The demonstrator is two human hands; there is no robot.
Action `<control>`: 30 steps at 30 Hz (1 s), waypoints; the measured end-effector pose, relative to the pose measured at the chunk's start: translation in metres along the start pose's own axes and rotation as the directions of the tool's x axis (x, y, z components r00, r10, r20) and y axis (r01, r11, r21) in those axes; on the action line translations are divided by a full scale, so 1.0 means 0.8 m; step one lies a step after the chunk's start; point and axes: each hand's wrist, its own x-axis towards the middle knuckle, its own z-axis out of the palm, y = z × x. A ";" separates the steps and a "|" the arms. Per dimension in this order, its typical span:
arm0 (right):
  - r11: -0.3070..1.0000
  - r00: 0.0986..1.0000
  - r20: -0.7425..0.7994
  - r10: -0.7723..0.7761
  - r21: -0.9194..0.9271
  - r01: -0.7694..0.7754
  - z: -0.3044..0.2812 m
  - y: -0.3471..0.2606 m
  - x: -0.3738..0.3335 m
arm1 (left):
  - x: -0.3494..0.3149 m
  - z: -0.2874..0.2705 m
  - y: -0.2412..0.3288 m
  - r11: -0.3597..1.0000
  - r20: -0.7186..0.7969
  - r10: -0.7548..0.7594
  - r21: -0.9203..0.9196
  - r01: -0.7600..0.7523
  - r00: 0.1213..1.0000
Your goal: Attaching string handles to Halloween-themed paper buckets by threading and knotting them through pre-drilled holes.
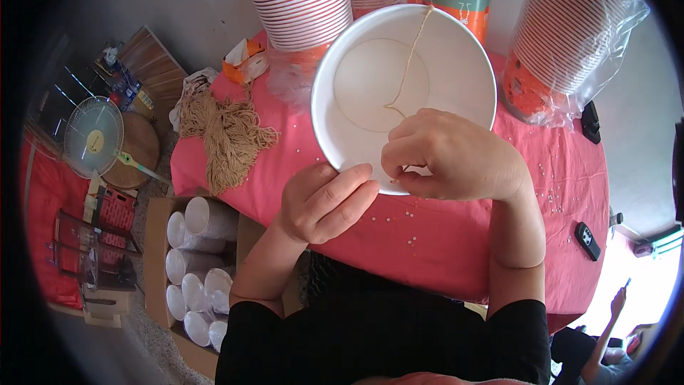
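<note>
Bucket (370, 82) at upper centre of frame, mouth toward camera. Left hand (324, 203) clamped on lower rim; right hand (452, 157), nearer cord (408, 64), pinches its lower end; cord runs to top rim.

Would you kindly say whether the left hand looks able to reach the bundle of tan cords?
Probably not yet: the left hand holds the white bucket, though nothing visible blocks its way to the bundle of tan cords.

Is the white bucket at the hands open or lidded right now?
Open: no lid covers the bucket; its inner wall and round bottom show, with a cord running inside from the far rim.
</note>
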 end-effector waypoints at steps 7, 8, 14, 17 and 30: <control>1.000 1.000 -0.012 -0.021 0.018 0.021 0.003 0.000 0.002 | -0.001 0.001 -0.002 1.000 -0.012 0.012 0.001 -0.012 1.000; 0.999 0.999 -0.029 -0.037 0.015 0.038 0.003 0.000 0.002 | 0.000 0.000 -0.002 1.000 -0.012 0.012 -0.001 -0.012 1.000; 0.997 0.998 -0.016 -0.065 0.028 0.065 0.003 0.001 0.002 | 0.002 0.001 -0.001 1.000 -0.004 0.016 0.018 -0.016 1.000; 0.996 0.995 -0.036 -0.089 0.026 0.090 0.005 0.004 0.003 | 0.001 0.002 -0.002 0.999 -0.016 0.031 0.011 -0.030 0.999; 0.945 0.979 0.124 0.161 0.268 -0.189 -0.001 0.026 0.006 | -0.001 0.017 -0.017 0.928 0.059 -0.311 -0.195 0.316 0.949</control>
